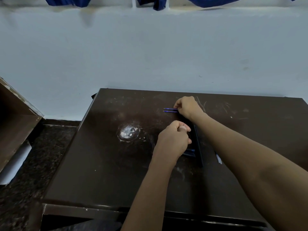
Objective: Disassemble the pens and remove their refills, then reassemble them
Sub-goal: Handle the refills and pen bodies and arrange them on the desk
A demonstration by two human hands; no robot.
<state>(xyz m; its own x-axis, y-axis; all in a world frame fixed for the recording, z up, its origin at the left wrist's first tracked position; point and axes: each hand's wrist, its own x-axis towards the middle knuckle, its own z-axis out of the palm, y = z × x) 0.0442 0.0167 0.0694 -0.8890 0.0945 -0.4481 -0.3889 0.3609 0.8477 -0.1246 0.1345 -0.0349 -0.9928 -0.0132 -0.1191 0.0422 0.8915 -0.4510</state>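
Surface [103, 164]: dark brown, scuffed; pale worn patch [128, 132] left of centre, fine scratches toward far right.
Right hand [187, 106]: reached to far part of surface, fingers curled narrow, pinched at right ends of two refills [170, 110].
Refills: thin, blue, side by side and roughly parallel, tips pointed left; lay low over or on surface, contact could not be told.
Left hand [173, 139]: nearer the body, closed to a loose fist, thumb pressed on forefinger; content of pinch hidden, could not be told.
Dark case [198, 145]: long, narrow, lay on surface just right of left hand, ran from far to near, partly under right forearm.
Pen parts [190, 152]: dark blue pieces beside near end of case, half hidden by left wrist; number not readable.
Clear tubes [218, 158]: pale slender pieces on surface at inner edge of right forearm, mostly covered.
Wall [150, 47]: pale, directly behind surface.
Blue cloth [158, 2]: hung at top edge of view.
Brown board [15, 117]: leaned at left, apart from surface.
Floor [33, 155]: dark speckled stone, left of surface.
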